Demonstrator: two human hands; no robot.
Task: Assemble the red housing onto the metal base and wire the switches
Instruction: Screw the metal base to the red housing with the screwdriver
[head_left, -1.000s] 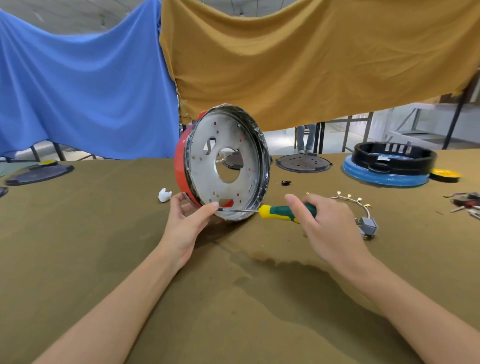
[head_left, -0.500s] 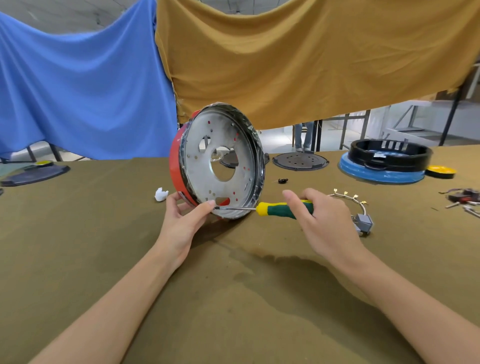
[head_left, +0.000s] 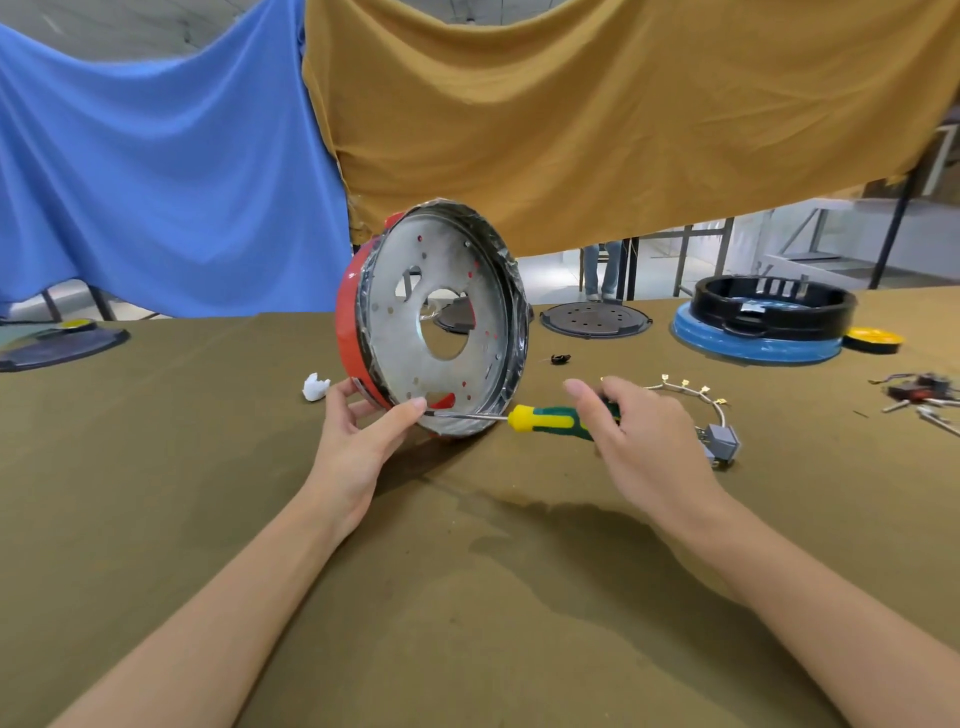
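Left hand (head_left: 358, 441) is pinching the lower rim of the red housing (head_left: 347, 332), thumb on the metal base (head_left: 441, 317) nested inside, the assembly standing on edge on the olive cloth table (head_left: 208, 467). Right hand (head_left: 639, 441) is curling round the green-and-yellow screwdriver (head_left: 556, 418), tip reaching a low hole beside the thumb. Thin, rigid, probably light and prone to rolling, the assembly is best gripped at the rim; the switch harness (head_left: 719, 441) is lying just beyond the right hand.

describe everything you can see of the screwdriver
The screwdriver has a yellow and green handle, plastic by its look, and a thin bare metal shaft. It lies almost level, tip toward the metal base near the left hand's thumb. The right hand holds the handle's rear; the tip's contact is hidden.
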